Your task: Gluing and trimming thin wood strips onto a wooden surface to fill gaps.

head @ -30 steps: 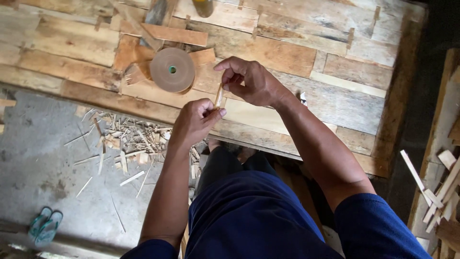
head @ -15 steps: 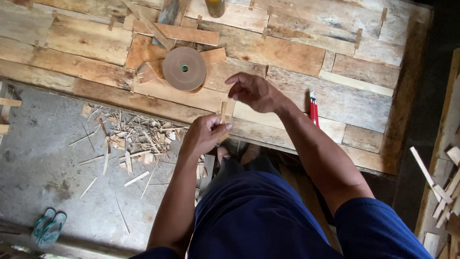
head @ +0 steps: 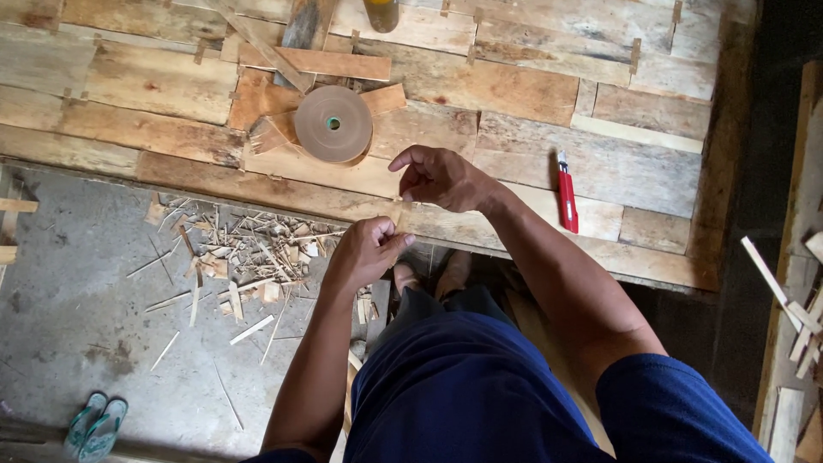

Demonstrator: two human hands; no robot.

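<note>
My left hand (head: 367, 250) and my right hand (head: 440, 178) together pinch a short thin strip of wood (head: 397, 217) held upright between them, just above the near edge of a rough plank bench (head: 514, 94). The left fingers grip its lower end, the right fingers its top. A brown roll of paper tape (head: 333, 123) lies flat on the bench just beyond my hands. A red utility knife (head: 567, 195) rests on the planks to the right of my right wrist.
Wood shavings and splinters (head: 240, 257) litter the concrete floor at the left. A pair of green sandals (head: 93, 424) lies at the bottom left. Cut wooden sticks (head: 797, 317) are stacked at the right edge. Loose wooden slats (head: 317, 62) sit behind the tape roll.
Both hands stay on the wood strip, which they have worked slightly. The view has shifted, bringing the red knife fully into sight.
</note>
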